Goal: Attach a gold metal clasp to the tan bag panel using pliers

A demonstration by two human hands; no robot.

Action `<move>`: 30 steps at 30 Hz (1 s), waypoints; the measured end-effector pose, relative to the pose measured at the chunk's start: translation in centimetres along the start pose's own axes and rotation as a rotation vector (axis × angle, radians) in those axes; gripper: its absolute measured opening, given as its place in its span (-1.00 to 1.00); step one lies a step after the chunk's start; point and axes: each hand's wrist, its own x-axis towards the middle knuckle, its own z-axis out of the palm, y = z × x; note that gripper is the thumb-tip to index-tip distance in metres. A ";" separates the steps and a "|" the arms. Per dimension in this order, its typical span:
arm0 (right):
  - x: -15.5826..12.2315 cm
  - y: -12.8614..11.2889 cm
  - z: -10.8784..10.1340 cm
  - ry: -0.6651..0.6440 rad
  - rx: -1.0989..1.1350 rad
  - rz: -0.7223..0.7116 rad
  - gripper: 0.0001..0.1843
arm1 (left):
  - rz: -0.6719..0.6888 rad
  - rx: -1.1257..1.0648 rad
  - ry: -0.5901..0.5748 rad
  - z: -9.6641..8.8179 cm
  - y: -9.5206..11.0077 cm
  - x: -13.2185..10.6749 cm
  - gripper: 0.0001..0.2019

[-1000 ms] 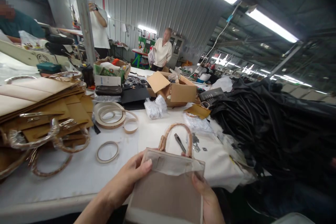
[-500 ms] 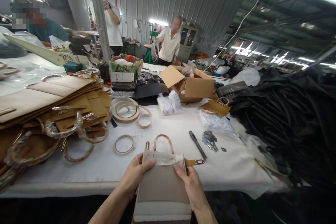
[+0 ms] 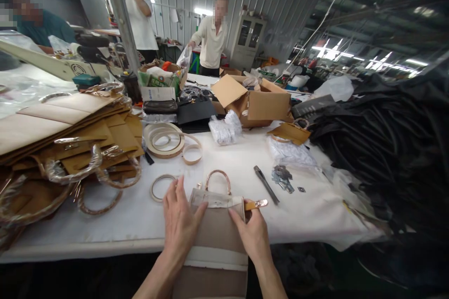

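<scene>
A taupe handbag body (image 3: 220, 229) with a pale band lies at the table's front edge and hangs down over it. Its round, wrapped handle (image 3: 218, 174) points away from me. My right hand (image 3: 251, 229) grips the bag's right edge, thumb on top and fingers underneath, beside a tan strap (image 3: 253, 205) with a shiny metal tip. On the left side, my left hand (image 3: 180, 217) has its fingers raised and spread, with the thumb touching the bag near its top edge. A roll of tape (image 3: 152, 190) lies just behind the left hand, partly covered by it.
Stacked tan bag pieces (image 3: 115, 126) with wrapped handles fill the left. A dark flat tool (image 3: 265, 184) and small metal plates (image 3: 281, 178) lie to the right. Behind are tape rolls (image 3: 179, 142), a cardboard box (image 3: 268, 106) and black fabric (image 3: 379, 135). Several people are beyond.
My left hand has let go of the bag's left edge and lifted its fingers. The right hand keeps its grip. The view has shifted slightly, and the bag's lower part now shows more.
</scene>
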 end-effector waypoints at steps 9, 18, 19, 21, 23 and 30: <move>1.5 2.0 -0.5 0.259 -0.255 -0.396 0.12 | 0.503 -0.050 -0.359 0.3 0.3 0.8 -0.76; 3.2 -3.7 -2.6 0.094 -0.478 -0.916 -0.67 | 0.392 -0.193 -0.348 1.1 -0.7 0.5 -0.83; 3.4 -4.1 -2.6 0.038 -0.493 -0.899 -0.71 | 0.378 -0.212 -0.353 1.1 -0.7 0.5 -0.82; 3.7 -4.7 -2.4 -0.128 -0.521 -0.826 -0.74 | 0.339 -0.253 -0.367 1.1 -0.6 0.5 -0.81; 4.0 -4.9 -2.0 -0.294 -0.518 -0.714 -0.75 | 0.292 -0.286 -0.390 1.1 -0.4 0.5 -0.81; 5.4 -5.0 -1.4 -0.440 -0.419 -0.476 -0.84 | 0.061 -0.318 -0.445 1.2 0.1 1.3 -0.86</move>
